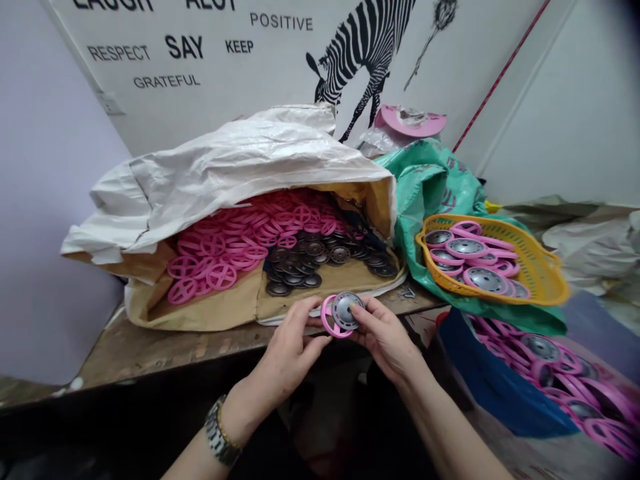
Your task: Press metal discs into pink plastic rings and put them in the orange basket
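Observation:
Just in front of the table edge, my left hand (297, 339) grips the left side of a pink spoked ring (327, 325) between thumb and fingers. My right hand (381, 333) pinches a grey plastic disc (345, 311), shaped like a wheel cover, with the thumb on its centre. The disc overlaps the right part of the ring and sits off-centre to it. My right fingertips are hidden behind the two parts. Beyond my hands, an open white sack (240, 157) holds a heap of pink rings (220, 250) and a pile of dark discs (295, 263).
To the right, a yellow basket (545, 283) holds pink rings fitted with grey discs, on a green bag (425, 173). Lower right, a blue container (500, 380) holds more of them. A few small screws (407, 292) lie near the wooden table edge (175, 353).

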`<action>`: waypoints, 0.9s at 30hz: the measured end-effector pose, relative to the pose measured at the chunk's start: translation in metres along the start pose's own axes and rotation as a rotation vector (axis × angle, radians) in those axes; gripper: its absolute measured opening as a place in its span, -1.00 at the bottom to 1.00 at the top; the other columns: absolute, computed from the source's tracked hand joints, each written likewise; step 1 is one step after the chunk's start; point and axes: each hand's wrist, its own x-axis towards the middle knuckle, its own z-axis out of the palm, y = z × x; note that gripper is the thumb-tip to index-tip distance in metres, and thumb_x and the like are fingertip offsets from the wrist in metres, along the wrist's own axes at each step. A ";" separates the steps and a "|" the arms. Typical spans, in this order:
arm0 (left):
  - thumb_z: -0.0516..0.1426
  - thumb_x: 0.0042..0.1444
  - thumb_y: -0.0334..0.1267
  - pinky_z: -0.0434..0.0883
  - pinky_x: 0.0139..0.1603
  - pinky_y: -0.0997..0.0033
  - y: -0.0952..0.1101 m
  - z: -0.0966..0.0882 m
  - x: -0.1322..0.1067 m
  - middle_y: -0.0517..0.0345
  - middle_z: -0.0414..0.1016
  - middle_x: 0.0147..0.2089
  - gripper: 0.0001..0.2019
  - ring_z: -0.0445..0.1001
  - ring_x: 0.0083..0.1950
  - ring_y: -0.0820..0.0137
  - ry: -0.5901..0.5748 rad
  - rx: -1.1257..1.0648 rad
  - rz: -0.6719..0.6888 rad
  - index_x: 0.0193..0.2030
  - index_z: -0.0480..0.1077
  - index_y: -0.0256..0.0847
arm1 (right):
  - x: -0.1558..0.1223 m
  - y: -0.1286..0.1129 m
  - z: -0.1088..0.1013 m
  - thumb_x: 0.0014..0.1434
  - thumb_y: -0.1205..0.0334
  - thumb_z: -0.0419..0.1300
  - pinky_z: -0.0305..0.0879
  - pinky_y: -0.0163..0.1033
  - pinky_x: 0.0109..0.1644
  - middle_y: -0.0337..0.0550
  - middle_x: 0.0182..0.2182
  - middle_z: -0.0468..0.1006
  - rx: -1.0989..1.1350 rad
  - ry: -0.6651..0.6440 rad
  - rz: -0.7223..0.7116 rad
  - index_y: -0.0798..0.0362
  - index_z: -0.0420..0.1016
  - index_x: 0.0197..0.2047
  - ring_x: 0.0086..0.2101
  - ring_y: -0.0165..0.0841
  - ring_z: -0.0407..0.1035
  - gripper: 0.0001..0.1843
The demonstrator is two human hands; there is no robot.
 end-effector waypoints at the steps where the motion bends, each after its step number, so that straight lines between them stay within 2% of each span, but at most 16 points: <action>1: 0.16 0.17 -0.33 0.58 -0.08 0.30 0.001 0.004 -0.003 -0.04 0.34 0.18 -0.47 0.51 0.03 0.28 -0.020 -0.171 -0.118 0.26 0.13 -0.06 | -0.002 0.001 -0.001 -0.09 0.00 0.46 0.38 -0.31 -0.30 -0.26 -0.37 0.60 -0.012 0.008 -0.034 0.02 0.47 -0.32 -0.38 -0.40 0.45 -0.62; 4: 0.18 0.16 -0.18 0.58 -0.26 0.40 0.002 0.015 -0.008 0.04 0.44 -0.01 -0.49 0.56 -0.21 0.40 -0.064 -0.550 -0.366 0.23 0.15 -0.12 | -0.007 0.007 -0.002 -0.06 0.01 0.45 0.39 -0.29 -0.28 -0.23 -0.36 0.61 -0.052 0.026 -0.117 0.02 0.46 -0.28 -0.37 -0.37 0.46 -0.63; 7: 0.19 0.15 -0.11 0.54 -0.30 0.49 0.001 0.025 -0.009 0.16 0.45 -0.22 -0.60 0.54 -0.34 0.49 0.003 -0.656 -0.424 0.07 0.31 -0.22 | -0.011 0.014 -0.004 -0.04 0.06 0.44 0.37 -0.29 -0.25 -0.25 -0.36 0.63 -0.113 0.012 -0.165 -0.02 0.45 -0.18 -0.36 -0.37 0.47 -0.61; 11: 0.20 0.13 -0.08 0.53 -0.34 0.50 -0.003 0.034 -0.011 0.17 0.47 -0.27 -0.64 0.54 -0.38 0.48 0.034 -0.615 -0.410 -0.02 0.36 -0.24 | -0.015 0.020 -0.008 0.01 0.14 0.38 0.35 -0.25 -0.13 -0.21 -0.28 0.63 -0.275 -0.037 -0.253 0.00 0.51 -0.15 -0.27 -0.34 0.47 -0.69; 17: 0.14 0.19 -0.13 0.53 -0.33 0.49 -0.007 0.038 -0.017 0.16 0.46 -0.26 -0.76 0.50 -0.33 0.46 0.059 -0.479 -0.317 -0.12 0.41 -0.25 | -0.027 0.016 -0.012 0.04 0.20 0.32 0.34 -0.25 -0.13 -0.23 -0.29 0.59 -0.395 -0.078 -0.253 0.02 0.52 -0.18 -0.25 -0.34 0.43 -0.76; 21: 0.12 0.20 -0.16 0.54 -0.29 0.45 -0.006 0.039 -0.020 0.13 0.47 -0.23 -0.76 0.51 -0.31 0.44 0.024 -0.472 -0.309 -0.10 0.41 -0.26 | -0.036 0.012 -0.012 0.14 0.13 0.24 0.32 -0.25 -0.10 -0.21 -0.27 0.58 -0.457 -0.091 -0.268 0.03 0.52 -0.16 -0.23 -0.32 0.42 -0.78; 27: 0.06 0.27 -0.09 0.52 -0.33 0.47 0.001 0.040 -0.022 0.16 0.42 -0.21 -0.75 0.49 -0.31 0.44 -0.039 -0.358 -0.225 -0.08 0.39 -0.21 | -0.042 0.010 -0.015 0.16 0.13 0.22 0.28 -0.29 -0.19 -0.26 -0.37 0.52 -0.535 -0.088 -0.274 0.05 0.52 -0.25 -0.32 -0.36 0.37 -0.83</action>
